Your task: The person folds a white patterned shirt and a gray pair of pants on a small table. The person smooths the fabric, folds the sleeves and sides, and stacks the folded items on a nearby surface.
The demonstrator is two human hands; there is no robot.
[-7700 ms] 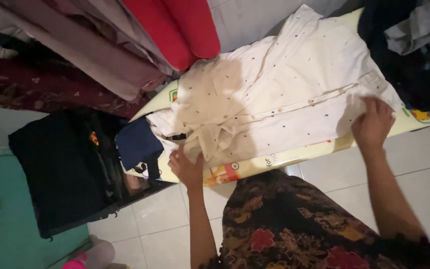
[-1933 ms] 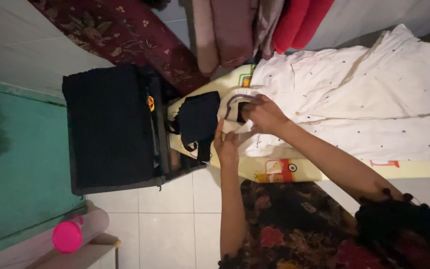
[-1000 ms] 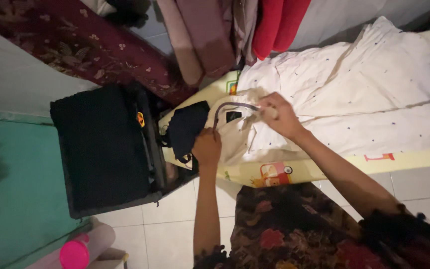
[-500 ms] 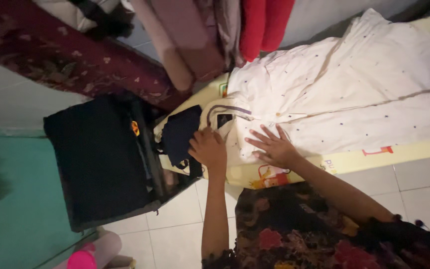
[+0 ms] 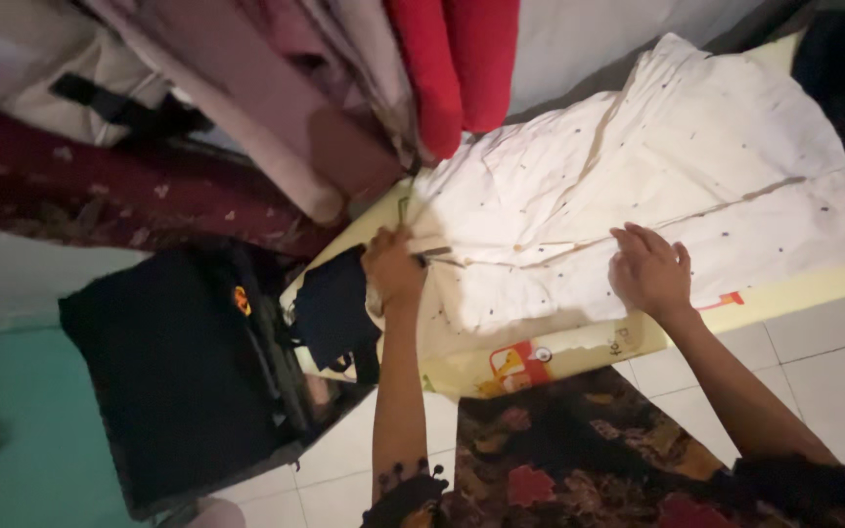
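There is one view only, from a camera worn on the person's head. It looks steeply down over the patterned lap [image 5: 579, 440] and both forearms, close enough that the left hand [image 5: 393, 266] and right hand [image 5: 650, 271] sit mid-frame on the white shirt [image 5: 657, 186]. Floor tiles [image 5: 833, 342] fill the bottom edge, hanging clothes [image 5: 344, 98] the top.

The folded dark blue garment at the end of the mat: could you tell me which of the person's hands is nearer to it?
Left. The left hand rests right beside the dark blue garment; the right hand lies farther along the white shirt.
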